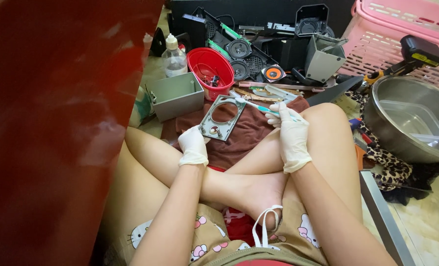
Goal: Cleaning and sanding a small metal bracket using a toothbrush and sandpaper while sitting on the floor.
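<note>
We are gripping a grey metal frame (pixel 223 117) in our gloved left hand (pixel 193 145) over the maroon cloth (pixel 246 135), while our right hand (pixel 289 132) is pinching a toothbrush (pixel 253 104) against it.

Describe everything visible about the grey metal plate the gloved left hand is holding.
The metal plate is a flat, roughly square grey frame with a large round cut-out in its middle and small fittings near its lower corner. It tilts above a dark red cloth. The white-gloved left hand grips its lower corner; a toothbrush held by the gloved right hand meets its upper edge.
</note>
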